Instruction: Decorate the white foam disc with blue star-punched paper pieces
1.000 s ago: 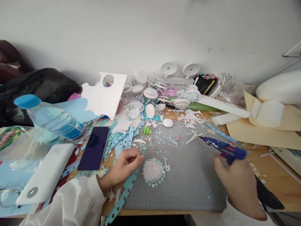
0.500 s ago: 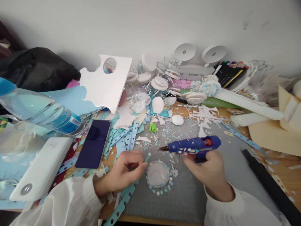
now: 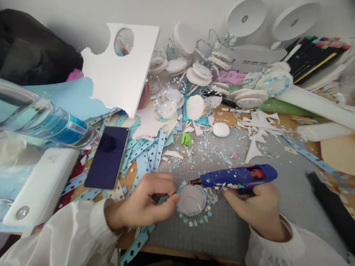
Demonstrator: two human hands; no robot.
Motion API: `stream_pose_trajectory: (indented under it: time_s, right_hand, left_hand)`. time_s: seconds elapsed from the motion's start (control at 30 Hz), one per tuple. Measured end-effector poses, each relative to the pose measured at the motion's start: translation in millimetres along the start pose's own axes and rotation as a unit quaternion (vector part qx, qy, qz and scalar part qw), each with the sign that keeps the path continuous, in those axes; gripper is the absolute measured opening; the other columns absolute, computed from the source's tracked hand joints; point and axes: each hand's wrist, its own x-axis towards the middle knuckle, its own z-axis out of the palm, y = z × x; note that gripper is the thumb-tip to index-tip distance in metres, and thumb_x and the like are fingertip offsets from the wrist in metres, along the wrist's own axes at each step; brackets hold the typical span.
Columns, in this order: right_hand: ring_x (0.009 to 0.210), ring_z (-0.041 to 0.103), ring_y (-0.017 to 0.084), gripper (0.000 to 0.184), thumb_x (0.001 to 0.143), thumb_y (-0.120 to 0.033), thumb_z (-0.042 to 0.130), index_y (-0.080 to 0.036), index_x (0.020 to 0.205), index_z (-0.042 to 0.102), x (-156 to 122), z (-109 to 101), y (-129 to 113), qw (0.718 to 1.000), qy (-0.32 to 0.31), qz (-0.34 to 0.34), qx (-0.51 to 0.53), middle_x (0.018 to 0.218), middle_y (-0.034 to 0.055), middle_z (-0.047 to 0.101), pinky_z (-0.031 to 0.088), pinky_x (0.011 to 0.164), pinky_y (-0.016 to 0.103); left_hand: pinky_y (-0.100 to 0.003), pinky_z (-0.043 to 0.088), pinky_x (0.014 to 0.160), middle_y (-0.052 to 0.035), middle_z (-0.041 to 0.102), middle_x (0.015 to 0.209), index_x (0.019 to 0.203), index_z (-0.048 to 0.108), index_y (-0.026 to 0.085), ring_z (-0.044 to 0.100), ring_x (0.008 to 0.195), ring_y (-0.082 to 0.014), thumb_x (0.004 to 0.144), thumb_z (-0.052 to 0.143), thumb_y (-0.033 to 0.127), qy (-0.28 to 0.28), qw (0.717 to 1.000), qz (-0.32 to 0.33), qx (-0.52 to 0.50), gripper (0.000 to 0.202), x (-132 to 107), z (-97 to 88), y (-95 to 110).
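Observation:
My right hand (image 3: 256, 205) grips a blue glue gun (image 3: 238, 177) speckled with paper bits; its nozzle points left, just above the rim of a round clear disc (image 3: 192, 201) edged with small blue and white flowers. My left hand (image 3: 146, 203) is closed in a pinch on a thin tool with a pale blue tip (image 3: 180, 188), held at the disc's left edge. The disc lies on a grey cutting mat (image 3: 235, 229). Both wrists wear white sleeves.
A dark phone (image 3: 108, 157), a white power bank (image 3: 36, 188) and a lying water bottle (image 3: 36, 118) sit at the left. Blue punched paper strips (image 3: 146, 159), white scraps, a white board (image 3: 120, 72), foam discs (image 3: 195, 107) and markers (image 3: 313, 55) crowd the back.
The camera has come closer and lower. My right hand carried the glue gun from the right side to the disc, its nozzle now at the rim. My left hand closed on the thin tool.

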Motion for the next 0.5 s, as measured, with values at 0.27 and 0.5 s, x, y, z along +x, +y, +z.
stream_pose_trajectory:
  time_s: [0.27, 0.5]
  right_hand:
    - [0.032, 0.041, 0.011, 0.033, 0.067, -0.026, 0.060, -0.023, 0.042, 0.039, -1.4, 0.2, 2.0, 1.000, -0.005, -0.006, -0.010, 0.035, -0.0046, 0.041, 0.035, 0.037, 0.025]
    - [0.043, 0.056, 0.017, 0.014, 0.069, -0.030, 0.061, -0.023, 0.059, 0.054, -2.2, 1.0, 3.7, 0.998, 0.015, -0.035, -0.054, 0.049, 0.0001, 0.059, 0.043, 0.044, 0.029]
  left_hand:
    - [-0.029, 0.023, 0.050, 0.0043, 0.027, 0.053, 0.054, 0.026, 0.020, 0.029, 0.052, -0.0109, 0.086, 0.049, 0.017, 0.009, 1.000, 0.002, 0.004, 0.039, 1.4, 1.3, 1.2]
    - [-0.029, 0.023, 0.050, 0.0041, 0.027, 0.053, 0.054, 0.026, 0.020, 0.029, 0.052, -0.0112, 0.086, 0.049, 0.019, 0.006, 1.000, -0.005, 0.008, 0.040, 0.7, 0.7, 0.9]
